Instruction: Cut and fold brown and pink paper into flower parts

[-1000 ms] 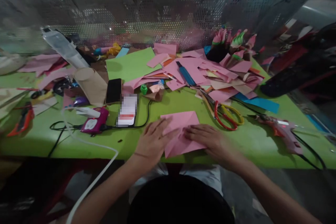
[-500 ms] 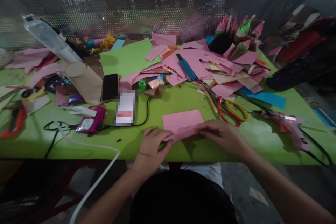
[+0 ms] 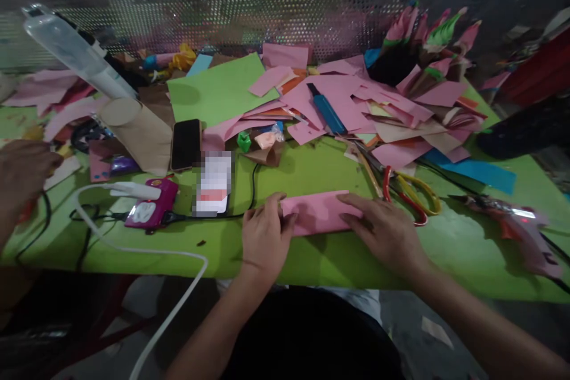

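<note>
A piece of pink paper [image 3: 318, 214] lies low over the green table near its front edge, looking like a narrow folded strip. At its left end my left hand [image 3: 266, 234] grips it, thumb and fingers on the edge. The other end is pinched by my right hand [image 3: 385, 231], its fingers along the top edge and its thumb lower on the face. Just beyond my right hand lie scissors [image 3: 417, 195] with red and yellow handles. Farther right rests a pink glue gun [image 3: 519, 225] with a small red light.
Pink paper scraps [image 3: 338, 98] and a blue cutter [image 3: 327, 110] cover the back. To the left are a black phone [image 3: 186, 143], a magenta power adapter [image 3: 151, 205] and a white cable [image 3: 155, 250]. Another person's hand [image 3: 24, 169] reaches in at far left.
The pink paper now looks narrower, with its lower part folded up. Both my hands have shifted up to its ends. Another person's hand has come in at the left. The view has shifted slightly.
</note>
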A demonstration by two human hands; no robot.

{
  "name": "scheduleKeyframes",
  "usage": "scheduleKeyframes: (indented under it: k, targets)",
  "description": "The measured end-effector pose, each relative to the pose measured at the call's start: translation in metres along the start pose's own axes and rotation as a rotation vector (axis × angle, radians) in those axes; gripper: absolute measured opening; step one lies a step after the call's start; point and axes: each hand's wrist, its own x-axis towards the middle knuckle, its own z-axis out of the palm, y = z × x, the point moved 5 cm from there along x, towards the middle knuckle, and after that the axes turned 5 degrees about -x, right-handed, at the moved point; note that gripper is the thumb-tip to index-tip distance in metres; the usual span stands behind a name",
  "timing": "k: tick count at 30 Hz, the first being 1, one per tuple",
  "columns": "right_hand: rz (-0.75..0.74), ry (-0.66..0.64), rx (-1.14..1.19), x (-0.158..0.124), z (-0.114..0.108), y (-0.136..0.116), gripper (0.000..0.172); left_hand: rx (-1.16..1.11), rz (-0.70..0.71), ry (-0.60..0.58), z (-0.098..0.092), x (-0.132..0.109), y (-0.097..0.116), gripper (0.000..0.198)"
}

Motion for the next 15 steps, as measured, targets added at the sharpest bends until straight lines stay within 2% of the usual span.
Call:
scheduleKeyframes:
  k: [4, 7, 10, 15]
  targets:
    - [-0.063, -0.087, 0.144, 0.003, 0.0, 0.002, 0.023, 0.06, 0.016, -0.069, 0.0, 0.0, 0.004, 0.003]
    - [-0.045, -0.121, 0.198, 0.005, 0.0, 0.005, 0.021, 0.078, 0.051, -0.072, -0.001, -0.001, 0.005, 0.007]
    - [-0.059, -0.104, 0.163, 0.004, 0.0, 0.005, 0.023, 0.012, 0.095, -0.047, -0.003, -0.004, 0.004, 0.002]
    - [-0.051, -0.078, 0.092, 0.0, 0.003, 0.006, 0.028, -0.024, 0.162, -0.001, -0.006, -0.011, 0.003, 0.012]
